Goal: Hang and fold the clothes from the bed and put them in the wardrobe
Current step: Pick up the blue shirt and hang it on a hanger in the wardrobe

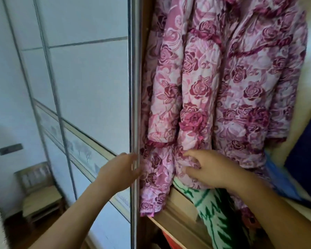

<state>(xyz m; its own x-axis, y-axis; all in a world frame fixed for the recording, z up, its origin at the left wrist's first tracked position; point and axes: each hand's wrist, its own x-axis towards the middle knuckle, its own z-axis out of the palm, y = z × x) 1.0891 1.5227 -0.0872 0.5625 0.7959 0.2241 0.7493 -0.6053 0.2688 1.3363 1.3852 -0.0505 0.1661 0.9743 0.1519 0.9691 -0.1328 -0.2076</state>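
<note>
A quilted pink robe with dark red roses (241, 83) hangs inside the open wardrobe and fills the upper right of the view. One sleeve (156, 177) droops over the front edge of a wooden shelf (180, 218). My left hand (120, 169) is at the metal edge of the sliding wardrobe door (135, 105), its fingers wrapped around that edge. My right hand (210, 169) rests on the lower part of the robe with loosely curled fingers touching the cloth. A green and white patterned cloth (214, 212) lies on the shelf below my right forearm.
The white panelled sliding door (79, 87) covers the left half. A dark blue item (305, 151) and a lighter blue cloth (280, 178) lie at the right in the wardrobe. A small wooden stool (41, 194) stands on the floor at the lower left.
</note>
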